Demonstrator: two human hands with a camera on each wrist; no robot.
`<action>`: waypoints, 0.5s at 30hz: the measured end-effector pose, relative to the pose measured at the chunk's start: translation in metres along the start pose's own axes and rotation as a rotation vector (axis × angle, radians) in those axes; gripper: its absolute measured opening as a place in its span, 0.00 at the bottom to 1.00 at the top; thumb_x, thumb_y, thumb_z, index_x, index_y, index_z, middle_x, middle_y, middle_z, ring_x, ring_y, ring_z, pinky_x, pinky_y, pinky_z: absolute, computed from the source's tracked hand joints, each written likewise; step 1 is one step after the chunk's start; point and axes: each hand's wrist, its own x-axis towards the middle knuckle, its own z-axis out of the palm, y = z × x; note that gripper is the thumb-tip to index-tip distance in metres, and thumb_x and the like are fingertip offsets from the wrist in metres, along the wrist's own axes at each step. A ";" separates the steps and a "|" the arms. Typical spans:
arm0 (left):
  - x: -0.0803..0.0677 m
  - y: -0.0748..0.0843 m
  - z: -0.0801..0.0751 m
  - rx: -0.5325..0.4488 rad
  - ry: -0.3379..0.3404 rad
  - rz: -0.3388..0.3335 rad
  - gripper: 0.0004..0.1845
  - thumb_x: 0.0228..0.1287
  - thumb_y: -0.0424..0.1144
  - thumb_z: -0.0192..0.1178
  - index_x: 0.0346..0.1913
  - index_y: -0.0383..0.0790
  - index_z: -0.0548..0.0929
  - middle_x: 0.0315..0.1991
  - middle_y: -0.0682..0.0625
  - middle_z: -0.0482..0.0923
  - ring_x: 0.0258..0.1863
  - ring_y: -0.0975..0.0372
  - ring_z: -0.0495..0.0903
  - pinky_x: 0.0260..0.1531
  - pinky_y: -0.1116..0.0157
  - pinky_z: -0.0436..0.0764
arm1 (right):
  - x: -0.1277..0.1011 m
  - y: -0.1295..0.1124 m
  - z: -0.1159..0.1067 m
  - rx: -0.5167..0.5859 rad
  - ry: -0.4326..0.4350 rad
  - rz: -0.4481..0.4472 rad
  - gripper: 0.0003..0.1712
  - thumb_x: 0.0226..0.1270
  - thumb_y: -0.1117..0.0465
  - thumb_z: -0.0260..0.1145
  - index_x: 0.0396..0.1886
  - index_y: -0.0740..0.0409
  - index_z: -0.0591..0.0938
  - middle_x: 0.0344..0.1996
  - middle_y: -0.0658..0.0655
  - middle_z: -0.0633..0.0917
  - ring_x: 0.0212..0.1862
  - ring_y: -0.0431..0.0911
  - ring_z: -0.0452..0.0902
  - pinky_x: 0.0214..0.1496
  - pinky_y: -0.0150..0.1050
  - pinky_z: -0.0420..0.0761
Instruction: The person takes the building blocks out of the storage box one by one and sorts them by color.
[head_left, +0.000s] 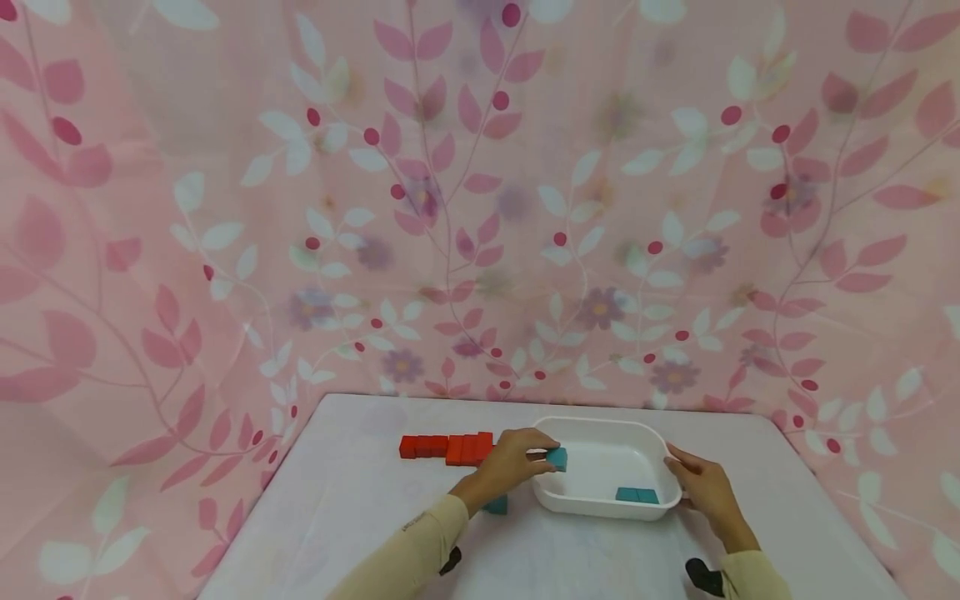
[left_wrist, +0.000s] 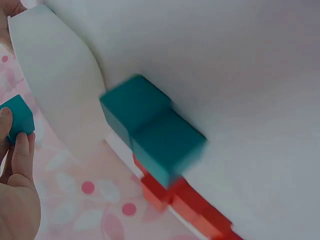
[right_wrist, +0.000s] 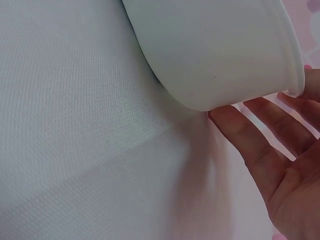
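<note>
Pinching a teal block (head_left: pixel 557 458) over the tray's (head_left: pixel 600 425) left rim, left hand (head_left: pixel 510 465); right hand (head_left: pixel 701 483), fingers straight, steadies the right rim.

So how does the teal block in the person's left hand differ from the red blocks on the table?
The teal block is pinched by the left hand over the white tray's rim, while the red blocks lie untouched on the table. It is a single block; the red blocks sit together in a row left of the tray. The colours differ too, teal against red. Both look like small, plain blocks with flat faces.
</note>
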 end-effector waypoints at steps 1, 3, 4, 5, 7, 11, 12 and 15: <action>-0.004 -0.001 -0.006 0.016 -0.001 -0.016 0.22 0.60 0.36 0.68 0.58 0.38 0.82 0.49 0.57 0.81 0.48 0.69 0.80 0.47 0.70 0.80 | 0.000 0.000 0.000 -0.001 -0.003 -0.002 0.37 0.71 0.43 0.60 0.72 0.56 0.64 0.69 0.72 0.61 0.46 0.53 0.76 0.37 0.41 0.85; -0.013 -0.003 -0.018 0.061 -0.001 -0.037 0.22 0.60 0.37 0.68 0.58 0.40 0.82 0.49 0.57 0.81 0.48 0.67 0.81 0.46 0.68 0.81 | 0.001 0.001 0.000 -0.003 -0.007 -0.003 0.38 0.70 0.42 0.60 0.72 0.56 0.64 0.69 0.72 0.61 0.45 0.52 0.76 0.37 0.41 0.85; -0.017 -0.004 -0.024 0.091 0.002 -0.042 0.22 0.60 0.38 0.68 0.58 0.40 0.82 0.49 0.58 0.81 0.48 0.65 0.81 0.46 0.68 0.81 | 0.001 0.001 -0.001 -0.004 -0.006 -0.002 0.37 0.71 0.42 0.60 0.72 0.55 0.64 0.69 0.72 0.61 0.45 0.52 0.76 0.37 0.41 0.85; -0.020 -0.006 -0.029 0.123 0.007 -0.041 0.22 0.60 0.38 0.68 0.58 0.41 0.82 0.49 0.58 0.82 0.48 0.65 0.81 0.46 0.68 0.81 | 0.001 0.001 -0.001 -0.004 -0.006 -0.003 0.37 0.71 0.42 0.59 0.72 0.55 0.64 0.69 0.72 0.61 0.44 0.52 0.76 0.36 0.40 0.85; -0.027 -0.008 -0.040 0.183 0.016 -0.049 0.22 0.60 0.40 0.68 0.58 0.43 0.83 0.49 0.58 0.82 0.49 0.63 0.81 0.46 0.69 0.81 | 0.001 0.001 -0.002 -0.008 -0.005 0.000 0.36 0.71 0.43 0.59 0.72 0.55 0.64 0.69 0.72 0.62 0.44 0.51 0.75 0.36 0.40 0.85; -0.044 -0.013 -0.060 0.280 0.033 -0.069 0.22 0.60 0.42 0.69 0.58 0.46 0.83 0.48 0.59 0.82 0.49 0.65 0.79 0.47 0.72 0.79 | 0.002 0.001 -0.002 -0.012 -0.008 0.007 0.36 0.71 0.44 0.59 0.72 0.55 0.64 0.69 0.72 0.62 0.42 0.51 0.76 0.36 0.40 0.85; -0.049 -0.015 -0.064 0.295 0.035 -0.077 0.22 0.60 0.42 0.69 0.57 0.46 0.83 0.48 0.59 0.82 0.49 0.65 0.79 0.47 0.72 0.79 | 0.003 0.001 -0.002 -0.013 -0.011 0.008 0.36 0.71 0.44 0.60 0.72 0.55 0.64 0.69 0.72 0.62 0.42 0.51 0.76 0.36 0.40 0.85; -0.061 -0.018 -0.076 0.333 0.047 -0.066 0.21 0.59 0.40 0.70 0.57 0.46 0.84 0.47 0.58 0.82 0.48 0.63 0.80 0.47 0.71 0.79 | 0.003 0.001 -0.002 -0.011 -0.013 0.001 0.37 0.70 0.43 0.60 0.72 0.55 0.65 0.68 0.72 0.62 0.43 0.51 0.76 0.36 0.41 0.85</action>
